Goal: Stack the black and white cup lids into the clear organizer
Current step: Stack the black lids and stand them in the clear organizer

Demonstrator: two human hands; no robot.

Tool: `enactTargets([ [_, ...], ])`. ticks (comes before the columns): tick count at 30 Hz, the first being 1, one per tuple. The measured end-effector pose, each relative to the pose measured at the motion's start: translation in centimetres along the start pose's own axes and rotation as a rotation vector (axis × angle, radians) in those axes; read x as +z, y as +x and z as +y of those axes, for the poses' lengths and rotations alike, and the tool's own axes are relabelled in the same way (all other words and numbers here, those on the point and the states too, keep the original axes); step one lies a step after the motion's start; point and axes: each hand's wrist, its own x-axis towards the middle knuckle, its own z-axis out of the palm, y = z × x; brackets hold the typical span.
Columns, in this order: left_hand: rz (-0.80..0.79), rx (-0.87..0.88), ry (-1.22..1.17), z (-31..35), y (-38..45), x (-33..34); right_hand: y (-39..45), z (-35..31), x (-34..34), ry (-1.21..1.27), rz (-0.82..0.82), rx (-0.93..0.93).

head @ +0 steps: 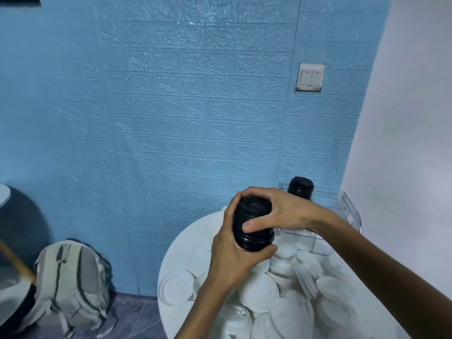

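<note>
— Head view: what is being held above the round white table [171,270]?

— A stack of black lids [253,223], nested into a ribbed, glossy column tilted slightly to the left, is gripped by both hands. The left hand [232,260] is wrapped round its lower part from below, thumb hooked under the base; the right hand [281,211] is curled over its top, thumb pressed against the side.

— And where are the other lids seen?

— A second stack of black lids [300,188] is stood upright in the clear organizer [347,211] at the table's far right edge, against the blue brick-patterned wall [171,106]. Loose white lids [281,294] are heaped across the tabletop, overlapping one another, just below the held stack.

— Is anything hidden?

— Much of the organizer's front is covered by the right wrist and forearm, so its compartments cannot be told apart. Part of the white pile is masked by the left forearm.

— What else is shown?

— A grey backpack [71,285] is leaned against the wall on the floor at left, and a white double switch [310,77] is mounted on the wall above the table.
</note>
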Motion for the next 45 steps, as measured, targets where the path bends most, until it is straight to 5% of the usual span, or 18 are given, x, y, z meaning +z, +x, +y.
enactTargets([
  [8, 0.036, -0.005, -0.034, -0.3, 0.2, 0.5, 0.0, 0.8, 0.7, -0.081, 0.017, 0.082],
  [26, 0.056, 0.016, -0.095, -1.3, 1.5, -1.6, 2.7, -0.3, -1.3, 0.178, 0.102, 0.193],
  [33, 0.064, 0.013, -0.086, -2.3, 2.7, -2.3, 8.9, 5.6, -3.9, -0.299, 0.204, 0.313],
  [45, 0.049, -0.005, -0.08, -4.5, 4.5, -2.5, 14.1, 17.0, -0.4, -0.932, -0.221, 0.544],
])
